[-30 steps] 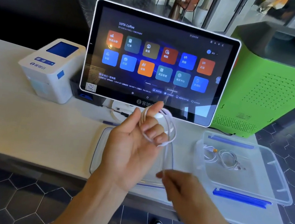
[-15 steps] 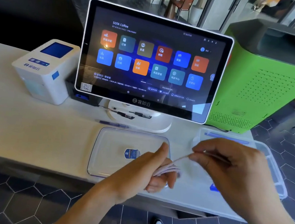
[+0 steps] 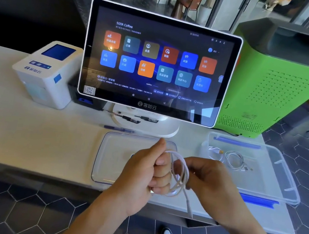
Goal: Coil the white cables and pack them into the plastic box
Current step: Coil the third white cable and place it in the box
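My left hand (image 3: 144,175) grips a white cable (image 3: 180,174) wound in loops round its curled fingers, above the counter's front edge. My right hand (image 3: 209,186) is just right of the loops and holds the cable there; its fingertips are hidden. The loose end with a plug hangs down below the loops. The clear plastic box (image 3: 285,181) with blue clips stands open at the right. Inside it lie coiled white cables (image 3: 235,160).
The box's clear lid (image 3: 111,150) lies flat under my hands. Behind stand a touchscreen terminal (image 3: 159,63), a white printer (image 3: 47,73) at left and a green machine (image 3: 272,88) at right. Pens (image 3: 128,116) lie by the screen's base.
My right hand has come back in from the right and down to the loops. Another turn of cable now lies round my left fingers, and the free end is shorter.
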